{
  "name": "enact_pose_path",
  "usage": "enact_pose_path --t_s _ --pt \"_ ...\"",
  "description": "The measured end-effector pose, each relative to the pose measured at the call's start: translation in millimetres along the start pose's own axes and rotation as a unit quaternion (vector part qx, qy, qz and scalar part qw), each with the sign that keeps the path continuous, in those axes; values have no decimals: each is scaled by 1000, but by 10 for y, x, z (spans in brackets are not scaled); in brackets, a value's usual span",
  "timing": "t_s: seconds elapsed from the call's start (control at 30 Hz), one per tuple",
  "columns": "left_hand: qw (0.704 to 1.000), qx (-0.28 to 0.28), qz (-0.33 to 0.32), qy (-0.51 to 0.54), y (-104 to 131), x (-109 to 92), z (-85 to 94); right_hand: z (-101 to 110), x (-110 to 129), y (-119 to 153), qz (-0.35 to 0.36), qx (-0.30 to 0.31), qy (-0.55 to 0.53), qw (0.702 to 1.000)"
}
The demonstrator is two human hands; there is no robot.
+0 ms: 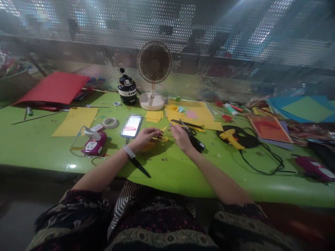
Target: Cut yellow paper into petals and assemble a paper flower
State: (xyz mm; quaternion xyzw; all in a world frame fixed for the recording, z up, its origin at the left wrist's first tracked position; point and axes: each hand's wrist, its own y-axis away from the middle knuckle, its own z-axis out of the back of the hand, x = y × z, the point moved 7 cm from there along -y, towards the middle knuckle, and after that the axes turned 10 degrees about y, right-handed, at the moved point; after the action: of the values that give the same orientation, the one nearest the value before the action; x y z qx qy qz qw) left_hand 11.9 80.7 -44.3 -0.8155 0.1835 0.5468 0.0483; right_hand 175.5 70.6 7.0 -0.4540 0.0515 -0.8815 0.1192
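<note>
I have a small yellow paper piece [164, 139] pinched in the left hand [147, 137] above the glossy green tabletop [172, 172]; whether the right hand [181, 138], just right of it, grips anything I cannot tell. A round-headed beige fan [155, 64] stands on the far side.

Small yellow paper piece [164, 139] between the hands [148, 137]

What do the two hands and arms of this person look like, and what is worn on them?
Both the left hand and right hand are ungloved. A light grey band circles the left wrist. Dark, patterned sleeves leave both forearms bare.
</note>
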Motion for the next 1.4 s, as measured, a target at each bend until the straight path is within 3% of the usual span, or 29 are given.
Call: enact_pose_path --t_s 0.13,0.47,0.63,1.03,1.4 --pt "1000 -12 -25 7 -1 -60 30 -52 30 42 42 4 77 996" --pt "998 -37 -11 40 -45 -2 114 -201 -100 -18 92 28 178 979" --pt "999 -9 -16 45 -54 -9 129 -166 -70 -18 107 30 160 981" --pt "998 -35 -51 9 -29 -67 130 -134 63 21 118 48 85 988" --pt "998 -39 -50 21 19 -107 66 -167 16 16 130 58 85 986"
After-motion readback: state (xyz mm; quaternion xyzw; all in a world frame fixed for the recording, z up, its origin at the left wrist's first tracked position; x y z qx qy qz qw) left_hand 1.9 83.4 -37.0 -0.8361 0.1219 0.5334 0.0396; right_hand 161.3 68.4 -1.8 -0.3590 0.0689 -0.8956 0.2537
